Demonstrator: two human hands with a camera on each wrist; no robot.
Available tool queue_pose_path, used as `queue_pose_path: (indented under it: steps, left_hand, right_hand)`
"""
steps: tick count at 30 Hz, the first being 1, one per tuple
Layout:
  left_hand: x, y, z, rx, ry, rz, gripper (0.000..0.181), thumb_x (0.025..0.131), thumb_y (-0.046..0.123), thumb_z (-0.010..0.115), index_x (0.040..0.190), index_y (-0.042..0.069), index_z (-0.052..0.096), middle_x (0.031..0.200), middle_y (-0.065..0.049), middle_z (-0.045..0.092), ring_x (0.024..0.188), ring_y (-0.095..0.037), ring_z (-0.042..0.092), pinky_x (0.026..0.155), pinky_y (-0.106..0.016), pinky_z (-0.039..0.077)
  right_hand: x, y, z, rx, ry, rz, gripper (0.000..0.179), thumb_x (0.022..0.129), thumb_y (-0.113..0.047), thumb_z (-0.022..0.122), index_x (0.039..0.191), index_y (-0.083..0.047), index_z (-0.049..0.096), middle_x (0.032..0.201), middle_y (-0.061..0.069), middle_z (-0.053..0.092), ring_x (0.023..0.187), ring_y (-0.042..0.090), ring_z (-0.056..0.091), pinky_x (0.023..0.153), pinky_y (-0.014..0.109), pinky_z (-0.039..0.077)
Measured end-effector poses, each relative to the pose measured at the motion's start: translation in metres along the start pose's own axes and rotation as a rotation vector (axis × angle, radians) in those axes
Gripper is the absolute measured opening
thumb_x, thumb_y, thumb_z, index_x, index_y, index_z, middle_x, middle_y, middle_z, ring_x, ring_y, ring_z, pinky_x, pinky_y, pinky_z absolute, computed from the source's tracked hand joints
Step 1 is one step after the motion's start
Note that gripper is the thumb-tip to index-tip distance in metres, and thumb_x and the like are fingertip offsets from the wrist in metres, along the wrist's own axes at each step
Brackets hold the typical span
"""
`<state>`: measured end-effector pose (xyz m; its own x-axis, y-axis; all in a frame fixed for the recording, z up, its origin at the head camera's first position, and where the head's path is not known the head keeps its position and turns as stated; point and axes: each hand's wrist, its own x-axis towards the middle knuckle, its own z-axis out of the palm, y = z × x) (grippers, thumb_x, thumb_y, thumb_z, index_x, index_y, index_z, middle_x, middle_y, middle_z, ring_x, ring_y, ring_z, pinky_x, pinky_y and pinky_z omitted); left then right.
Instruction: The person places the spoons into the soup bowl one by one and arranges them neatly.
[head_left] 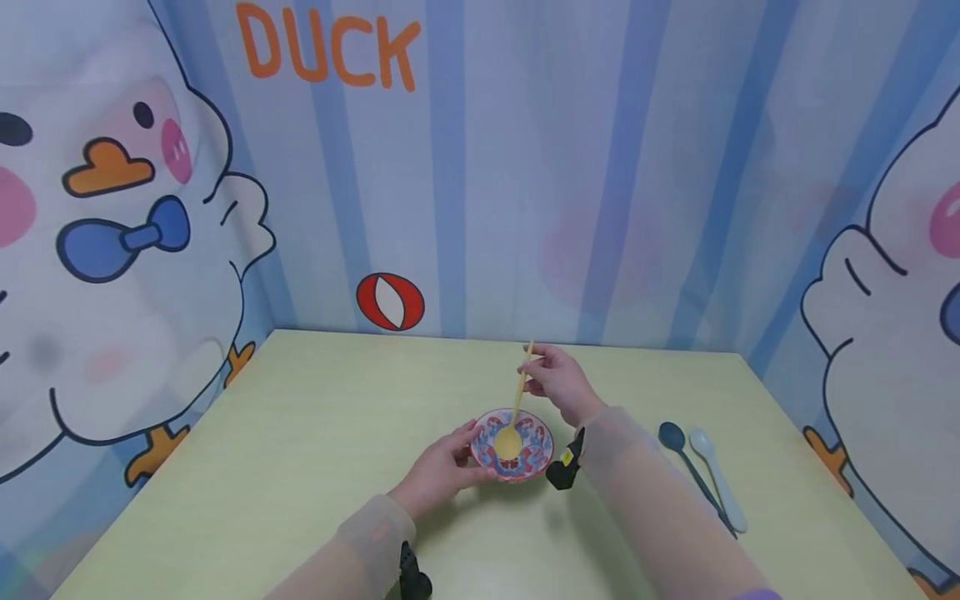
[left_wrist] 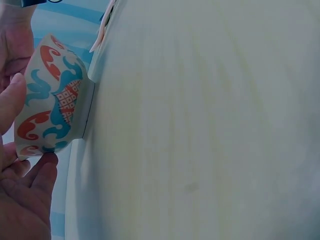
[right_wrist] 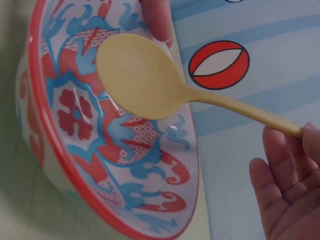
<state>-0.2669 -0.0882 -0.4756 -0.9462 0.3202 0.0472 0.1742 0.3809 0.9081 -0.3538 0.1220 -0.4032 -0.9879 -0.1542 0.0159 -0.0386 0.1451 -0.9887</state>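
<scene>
My left hand (head_left: 444,472) grips the rim and side of a small bowl (head_left: 538,440) from the left. Inside, the bowl is white with red and blue patterns and a red rim; its patterned outside (left_wrist: 52,102) shows in the left wrist view. My right hand (head_left: 564,383) pinches the upper handle of a pale yellow spoon (head_left: 507,443). In the right wrist view, the spoon's head (right_wrist: 140,75) lies over the bowl's inside (right_wrist: 75,112), handle pointing out past the far rim. Whether spoon and bowl touch is unclear. No contents are visible in the bowl.
On the right side of the pale yellow table (head_left: 337,400) lie a dark teal spoon (head_left: 672,436) and a light blue spoon (head_left: 703,443), their handles close together. A blue striped curtain (head_left: 510,167) with duck drawings stands behind the table's back edge.
</scene>
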Motion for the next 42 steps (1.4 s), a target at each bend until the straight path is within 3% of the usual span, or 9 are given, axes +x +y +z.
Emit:
queue_pose_path:
  steps: [9, 21, 27, 33, 42]
  left_hand:
    - [0.000, -0.001, 0.000, -0.019, -0.010, 0.007, 0.076, 0.083, 0.025, 0.077, 0.147, 0.010, 0.040, 0.156, -0.005, 0.030, 0.128, -0.027, 0.048, 0.102, -0.041, 0.042]
    - [-0.003, 0.003, 0.000, -0.033, -0.012, 0.048, 0.075, 0.083, 0.017, 0.076, 0.147, 0.005, 0.038, 0.155, -0.015, 0.028, 0.122, -0.030, 0.052, 0.098, -0.041, 0.045]
    - [-0.002, 0.002, 0.000, -0.065, -0.018, 0.048, 0.073, 0.085, 0.011, 0.074, 0.147, 0.004, 0.037, 0.155, -0.017, 0.027, 0.123, -0.034, 0.050, 0.100, -0.047, 0.043]
    - [0.000, 0.000, 0.000, -0.041, -0.020, 0.043, 0.076, 0.083, 0.020, 0.077, 0.148, 0.009, 0.038, 0.155, -0.011, 0.029, 0.120, -0.026, 0.054, 0.098, -0.039, 0.046]
    - [0.001, 0.001, 0.001, -0.018, -0.029, 0.025, 0.077, 0.083, 0.024, 0.077, 0.148, 0.012, 0.039, 0.154, -0.008, 0.032, 0.119, -0.023, 0.054, 0.097, -0.036, 0.047]
  right_hand:
    - [0.003, 0.008, 0.021, -0.097, -0.057, -0.013, 0.038, 0.098, -0.007, 0.053, 0.134, 0.001, 0.049, 0.106, 0.019, 0.064, 0.073, 0.019, 0.061, 0.079, 0.037, 0.054]
    - [0.009, 0.012, 0.033, -0.167, -0.119, 0.040, 0.036, 0.099, -0.010, 0.054, 0.133, 0.000, 0.051, 0.108, 0.016, 0.063, 0.082, 0.023, 0.063, 0.091, 0.044, 0.050]
    - [0.011, 0.011, 0.035, -0.223, -0.103, 0.076, 0.029, 0.098, -0.012, 0.056, 0.123, 0.003, 0.055, 0.107, 0.014, 0.064, 0.085, 0.024, 0.063, 0.096, 0.047, 0.046]
    - [0.015, 0.018, 0.035, -0.215, -0.099, 0.129, 0.033, 0.098, -0.012, 0.055, 0.127, 0.005, 0.054, 0.107, 0.013, 0.064, 0.089, 0.024, 0.064, 0.096, 0.048, 0.045]
    - [0.016, 0.022, 0.035, -0.202, -0.082, 0.140, 0.032, 0.098, -0.011, 0.055, 0.125, 0.005, 0.055, 0.107, 0.015, 0.064, 0.088, 0.025, 0.064, 0.094, 0.047, 0.046]
